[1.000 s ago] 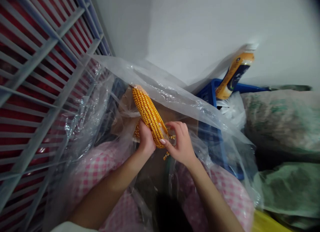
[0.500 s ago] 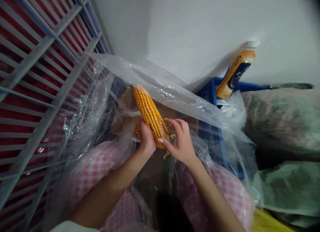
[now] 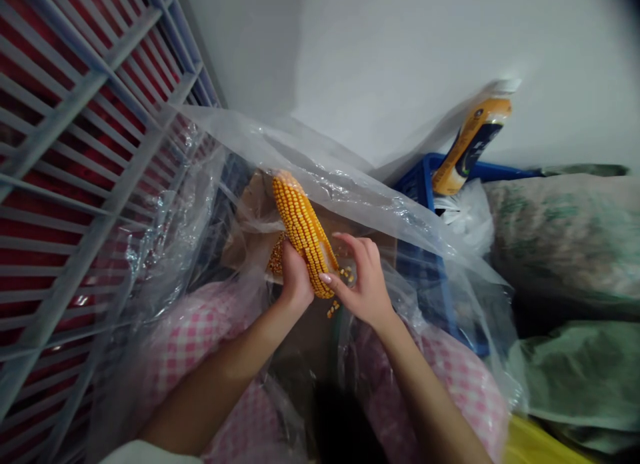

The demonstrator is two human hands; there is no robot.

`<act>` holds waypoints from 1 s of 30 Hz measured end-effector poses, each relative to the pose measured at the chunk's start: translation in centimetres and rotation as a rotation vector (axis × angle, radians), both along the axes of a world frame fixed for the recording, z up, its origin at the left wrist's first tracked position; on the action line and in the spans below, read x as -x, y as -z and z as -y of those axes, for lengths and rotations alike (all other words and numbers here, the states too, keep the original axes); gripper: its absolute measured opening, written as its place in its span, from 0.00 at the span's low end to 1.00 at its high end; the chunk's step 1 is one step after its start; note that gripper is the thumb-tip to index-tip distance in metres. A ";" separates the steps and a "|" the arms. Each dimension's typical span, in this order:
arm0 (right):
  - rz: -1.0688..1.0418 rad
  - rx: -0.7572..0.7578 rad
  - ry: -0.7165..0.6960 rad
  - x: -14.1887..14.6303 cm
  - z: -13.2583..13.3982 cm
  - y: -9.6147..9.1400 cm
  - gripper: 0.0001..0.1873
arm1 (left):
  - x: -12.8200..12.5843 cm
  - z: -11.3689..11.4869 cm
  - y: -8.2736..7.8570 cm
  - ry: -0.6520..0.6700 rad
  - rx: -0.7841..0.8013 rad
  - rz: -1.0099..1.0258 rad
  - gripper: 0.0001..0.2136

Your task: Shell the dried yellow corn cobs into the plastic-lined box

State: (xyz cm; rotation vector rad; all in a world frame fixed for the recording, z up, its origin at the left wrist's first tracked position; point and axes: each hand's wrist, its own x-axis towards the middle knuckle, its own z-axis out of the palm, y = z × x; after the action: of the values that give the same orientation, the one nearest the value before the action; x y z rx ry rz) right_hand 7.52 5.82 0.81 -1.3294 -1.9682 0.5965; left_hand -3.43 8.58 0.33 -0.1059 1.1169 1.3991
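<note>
A yellow corn cob [image 3: 300,227] is tilted in front of me, its top leaning left and away. Wrapped round its lower left side is my left hand [image 3: 297,277], the fingers partly hidden behind the cob. My right hand [image 3: 364,281] has its thumb against the cob's lower right edge, while its other fingers are curved and spread apart. Along that right side a strip without kernels shows. Loose corn kernels [image 3: 346,275] lie below the cob, with more kernels [image 3: 277,256] heaped to the left of it. Clear plastic sheeting [image 3: 325,167] surrounds the work.
On the left stands a slatted plastic crate [image 3: 95,144] with red behind it. To the right, a blue basket [image 3: 425,177] holds a yellow bottle [image 3: 473,144] and white plastic. Full sacks [image 3: 565,231] sit beyond. Brown cardboard [image 3: 255,211] lies under the sheeting. Pink checked cloth [image 3: 200,331] covers my legs.
The cob and my left hand have shifted slightly to the right. My right thumb has slid a little up and to the right along the cob's edge.
</note>
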 end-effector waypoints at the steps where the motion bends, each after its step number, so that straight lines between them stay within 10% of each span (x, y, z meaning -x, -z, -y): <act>1: 0.012 0.005 -0.015 0.0 0.0 0.0 0.24 | 0.0 0.0 0.0 0.004 0.000 -0.001 0.15; 30: 0.003 0.059 -0.007 0.0 -0.3 0.4 0.20 | -0.9 0.7 0.8 0.041 0.005 0.006 0.15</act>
State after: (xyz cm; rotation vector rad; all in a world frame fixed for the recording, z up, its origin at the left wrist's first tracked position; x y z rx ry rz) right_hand 7.51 6.16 0.39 -1.3602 -1.9725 0.6612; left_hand -2.58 7.91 -0.44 -0.0904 1.1120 1.3590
